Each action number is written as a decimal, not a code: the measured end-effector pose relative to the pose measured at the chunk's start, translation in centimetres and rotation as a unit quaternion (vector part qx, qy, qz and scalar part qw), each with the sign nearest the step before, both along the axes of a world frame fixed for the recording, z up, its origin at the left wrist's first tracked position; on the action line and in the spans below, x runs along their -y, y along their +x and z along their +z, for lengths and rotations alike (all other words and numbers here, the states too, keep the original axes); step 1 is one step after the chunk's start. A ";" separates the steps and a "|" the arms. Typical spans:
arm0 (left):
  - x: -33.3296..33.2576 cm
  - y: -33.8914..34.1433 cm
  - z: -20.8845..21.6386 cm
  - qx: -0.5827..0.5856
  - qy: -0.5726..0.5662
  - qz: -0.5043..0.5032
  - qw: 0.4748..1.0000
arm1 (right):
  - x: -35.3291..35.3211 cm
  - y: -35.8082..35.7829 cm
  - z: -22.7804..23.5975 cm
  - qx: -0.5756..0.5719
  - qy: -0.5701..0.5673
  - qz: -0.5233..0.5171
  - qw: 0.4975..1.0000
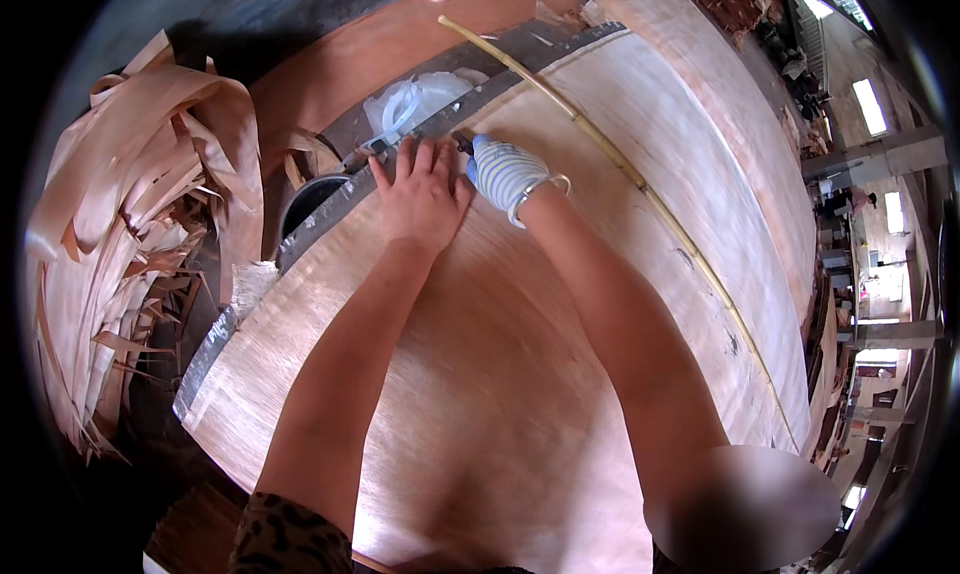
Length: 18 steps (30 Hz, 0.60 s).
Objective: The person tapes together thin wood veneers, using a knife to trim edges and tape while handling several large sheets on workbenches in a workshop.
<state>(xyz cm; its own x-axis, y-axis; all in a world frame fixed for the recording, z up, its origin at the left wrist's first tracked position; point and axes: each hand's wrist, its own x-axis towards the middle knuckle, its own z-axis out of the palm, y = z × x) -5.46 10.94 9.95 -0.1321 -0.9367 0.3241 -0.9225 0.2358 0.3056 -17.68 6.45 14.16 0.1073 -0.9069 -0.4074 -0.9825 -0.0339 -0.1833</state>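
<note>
My bare left hand (425,196) lies flat with fingers spread on a large pale wood veneer sheet (490,364), close to its dark far edge. Just to the right, my right hand (510,174) wears a striped white-and-blue glove, and a bangle circles that wrist. Its fingers are closed around a small dark object (462,142) at the sheet's edge, mostly hidden by the glove. Both arms reach forward over the sheet. A long thin bamboo pole (640,179) lies across the veneer to the right of my right hand.
A heap of torn veneer strips (130,224) rises on the left. Beyond the sheet's edge sit crumpled clear plastic (420,99) and a round black container (310,202). More veneer (740,104) lies at the right. A blurred patch covers the lower right.
</note>
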 end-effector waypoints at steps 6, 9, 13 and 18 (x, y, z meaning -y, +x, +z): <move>0.3 -1.0 0.1 0.004 -0.017 -0.002 1.000 | 0.8 -0.2 -0.4 0.022 -0.049 -0.007 0.999; 0.4 0.1 -0.2 0.002 -0.013 -0.010 1.000 | -1.9 -1.3 0.2 -0.026 -0.038 0.009 0.999; 0.5 1.0 -0.4 0.032 -0.009 -0.010 0.999 | -8.1 -5.1 2.3 -0.042 0.013 -0.015 0.999; 0.3 -0.6 0.3 0.051 -0.009 -0.061 0.997 | -14.2 -9.6 -0.1 -0.051 -0.046 -0.015 0.998</move>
<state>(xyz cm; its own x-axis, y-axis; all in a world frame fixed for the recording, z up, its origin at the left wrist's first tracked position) -6.10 10.68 10.21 -0.2788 -0.9055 0.3198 -0.9124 0.3537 0.2060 -27.23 20.61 14.09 0.0423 -0.9430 -0.3301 -0.9966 -0.0165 -0.0807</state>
